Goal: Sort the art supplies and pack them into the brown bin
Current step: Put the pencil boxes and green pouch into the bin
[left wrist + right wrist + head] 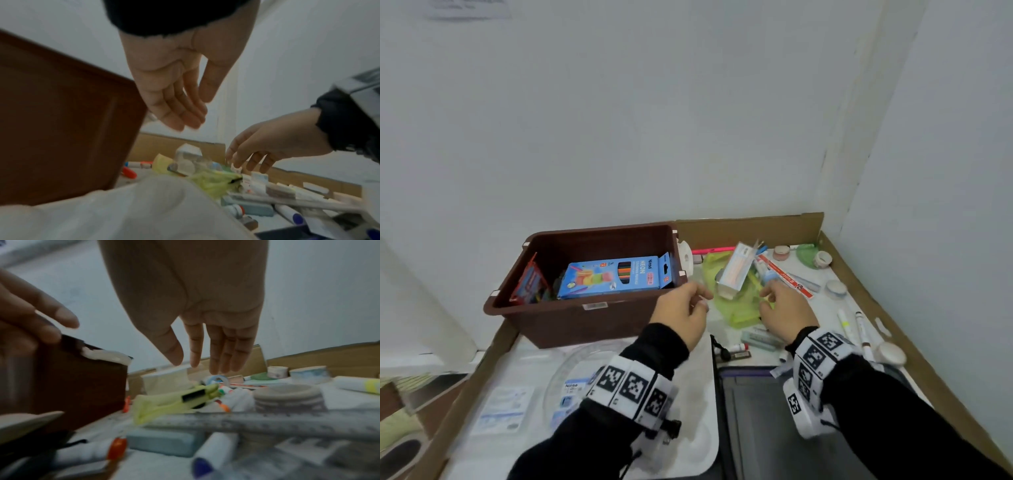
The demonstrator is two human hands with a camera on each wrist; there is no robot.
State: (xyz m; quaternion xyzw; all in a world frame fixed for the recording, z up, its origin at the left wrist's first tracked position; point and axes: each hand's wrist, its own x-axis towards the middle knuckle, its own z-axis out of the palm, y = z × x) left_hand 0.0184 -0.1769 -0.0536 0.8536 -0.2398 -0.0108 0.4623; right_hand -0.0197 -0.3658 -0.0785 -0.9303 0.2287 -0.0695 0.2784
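Note:
The brown bin (pixel 585 318) stands at the back left and holds a blue coloured-pencil box (pixel 616 275) and a red pack (pixel 530 282). My left hand (pixel 700 298) hovers by the bin's front right corner, fingers relaxed and empty; the left wrist view shows its fingers (pixel 185 116) straight. My right hand (pixel 768 297) hangs open just above a yellow-green pouch (pixel 739 310), touching nothing I can see. A white and orange box (pixel 736 270) leans on the pouch. In the right wrist view the right hand's fingers (pixel 216 356) point down over the pouch (pixel 174 400).
Tape rolls (pixel 835 288), markers (pixel 863 329), a red and white ruler (pixel 787 275), a green dish (pixel 806 255) and a teal eraser (pixel 760 339) lie scattered on the right. A white palette (pixel 688 428) and a dark case (pixel 774 428) lie near me. Cardboard walls (pixel 746 229) edge the tray.

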